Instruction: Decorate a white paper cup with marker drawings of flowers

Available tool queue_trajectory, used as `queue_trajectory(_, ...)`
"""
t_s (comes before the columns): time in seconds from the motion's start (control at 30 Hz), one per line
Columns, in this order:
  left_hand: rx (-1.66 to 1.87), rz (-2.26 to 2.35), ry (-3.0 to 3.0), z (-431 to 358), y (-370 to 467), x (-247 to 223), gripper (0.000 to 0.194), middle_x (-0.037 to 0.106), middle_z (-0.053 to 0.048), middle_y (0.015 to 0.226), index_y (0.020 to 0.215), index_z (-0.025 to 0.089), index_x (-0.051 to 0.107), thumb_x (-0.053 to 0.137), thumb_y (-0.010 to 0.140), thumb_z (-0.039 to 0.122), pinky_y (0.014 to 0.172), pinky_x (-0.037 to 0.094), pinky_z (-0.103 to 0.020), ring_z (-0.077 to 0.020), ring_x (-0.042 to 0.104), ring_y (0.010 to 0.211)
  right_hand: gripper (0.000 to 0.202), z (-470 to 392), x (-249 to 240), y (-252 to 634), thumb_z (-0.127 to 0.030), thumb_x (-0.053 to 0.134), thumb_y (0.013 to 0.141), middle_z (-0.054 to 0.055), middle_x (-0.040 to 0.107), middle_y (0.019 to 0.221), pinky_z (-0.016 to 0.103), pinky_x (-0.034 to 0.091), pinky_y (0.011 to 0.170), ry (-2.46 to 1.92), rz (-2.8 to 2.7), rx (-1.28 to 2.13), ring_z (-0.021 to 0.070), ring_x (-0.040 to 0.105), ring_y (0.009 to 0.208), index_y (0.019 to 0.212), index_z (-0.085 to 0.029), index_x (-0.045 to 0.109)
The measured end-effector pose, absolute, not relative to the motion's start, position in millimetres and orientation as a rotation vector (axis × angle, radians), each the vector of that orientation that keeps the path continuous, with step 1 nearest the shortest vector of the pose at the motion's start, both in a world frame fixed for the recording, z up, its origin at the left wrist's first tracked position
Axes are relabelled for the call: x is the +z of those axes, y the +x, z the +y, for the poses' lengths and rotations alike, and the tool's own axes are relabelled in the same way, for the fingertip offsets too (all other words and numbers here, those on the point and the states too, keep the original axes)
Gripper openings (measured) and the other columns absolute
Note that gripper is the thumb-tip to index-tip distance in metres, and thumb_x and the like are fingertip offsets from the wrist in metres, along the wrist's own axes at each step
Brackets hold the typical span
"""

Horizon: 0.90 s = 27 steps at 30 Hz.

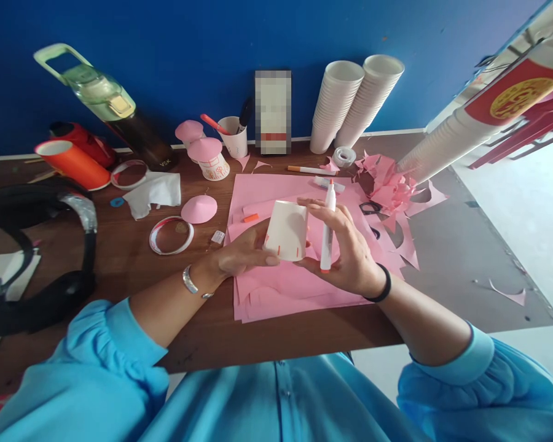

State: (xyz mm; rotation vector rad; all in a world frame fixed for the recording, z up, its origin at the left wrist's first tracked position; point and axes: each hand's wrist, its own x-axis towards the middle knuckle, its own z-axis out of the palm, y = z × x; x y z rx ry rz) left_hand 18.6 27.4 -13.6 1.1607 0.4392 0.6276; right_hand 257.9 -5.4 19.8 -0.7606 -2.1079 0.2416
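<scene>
My left hand (249,250) is closed on a white paper cup (286,228), held upside down above the pink paper. Short orange marks show along the cup's rim. In my right hand (350,248) is a white marker (328,230) with an orange tip pointing up, uncapped. Fingers of that hand also touch the cup's right side. An orange marker cap (251,218) lies on the pink paper sheets (267,301) under my hands. Left of them a pink paper cone (199,209) rests on the table. Farther back stands a decorated cup with a pink cone roof (214,170).
Tall stacks of white cups (336,104) stand at the back right. Pink paper scraps (389,184) and scissors (371,209) lie to the right. Tape rolls (171,236), a bottle (138,132) and black headphones (85,264) are on the left. A phone (273,113) leans against the blue wall.
</scene>
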Motion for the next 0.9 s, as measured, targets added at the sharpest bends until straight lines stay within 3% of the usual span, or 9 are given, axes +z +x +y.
queue_trajectory(0.07,0.628,0.559,1.267,27,19,-12,0.082,0.073,-0.014,0.135,0.14,0.025,0.064,0.098,0.067,0.041,0.102,0.058,-0.052,-0.038,0.067,0.129,0.077,-5,19,258,-0.031,0.077,0.095,0.021,0.065,0.15,0.059,0.057,0.109,-0.768,-2.123,0.165,0.0381,0.064,0.141,0.16,-0.024,0.037)
queue_trajectory(0.27,0.674,0.652,1.351,24,22,-7,0.089,0.061,-0.013,0.151,0.147,0.029,0.056,0.097,0.069,0.039,0.107,0.056,-0.053,-0.0369,0.059,0.139,0.077,-6,17,259,-0.026,0.075,0.095,0.019,0.067,0.148,0.061,0.058,0.108,-0.806,-2.18,0.045,0.038,0.065,0.138,0.162,-0.024,0.037)
queue_trajectory(0.4,0.661,0.562,1.296,26,20,-10,0.073,0.07,-0.014,0.143,0.144,0.027,0.061,0.092,0.078,0.037,0.106,0.057,-0.051,-0.035,0.067,0.131,0.077,-8,21,262,-0.035,0.075,0.097,0.021,0.064,0.152,0.06,0.058,0.107,-0.781,-2.163,0.043,0.0391,0.064,0.14,0.164,-0.024,0.037)
queue_trajectory(0.47,0.668,0.469,1.233,28,19,-14,0.064,0.075,-0.015,0.137,0.14,0.025,0.066,0.088,0.082,0.039,0.109,0.056,-0.052,-0.0353,0.07,0.128,0.07,-10,25,264,-0.039,0.072,0.1,0.018,0.071,0.142,0.055,0.062,0.099,-0.752,-2.078,0.023,0.037,0.072,0.128,0.162,-0.025,0.043)
queue_trajectory(0.53,0.692,0.408,1.186,31,18,-18,0.058,0.077,-0.014,0.135,0.136,0.024,0.07,0.087,0.083,0.04,0.115,0.053,-0.053,-0.0356,0.071,0.13,0.054,-14,29,267,-0.038,0.065,0.105,0.013,0.078,0.119,0.046,0.066,0.083,-0.733,-1.964,-0.035,0.0302,0.078,0.101,0.156,-0.026,0.053)
queue_trajectory(0.63,0.712,0.381,1.164,33,19,-20,0.054,0.075,-0.013,0.139,0.135,0.026,0.072,0.085,0.084,0.036,0.119,0.05,-0.053,-0.0352,0.068,0.135,0.037,-21,37,268,-0.034,0.058,0.107,0.008,0.074,0.096,0.035,0.062,0.063,-0.722,-1.896,-0.085,0.0202,0.071,0.072,0.141,-0.024,0.069)
queue_trajectory(0.77,0.698,0.41,1.187,33,21,-15,0.054,0.073,-0.015,0.142,0.135,0.024,0.071,0.085,0.085,0.036,0.118,0.05,-0.053,-0.0353,0.066,0.137,0.033,-27,44,263,-0.013,0.065,0.097,0.004,0.076,0.086,0.029,0.062,0.057,-0.643,-1.969,0.038,0.0189,0.074,0.071,0.128,-0.02,0.069)
queue_trajectory(0.9,0.683,0.458,1.204,33,23,-11,0.053,0.074,-0.015,0.136,0.132,0.022,0.071,0.087,0.083,0.036,0.106,0.055,-0.046,-0.0326,0.07,0.127,0.025,-28,43,256,-0.006,0.069,0.091,0.003,0.076,0.079,0.025,0.064,0.058,-0.625,-1.964,0.093,0.0175,0.077,0.068,0.113,-0.018,0.066)
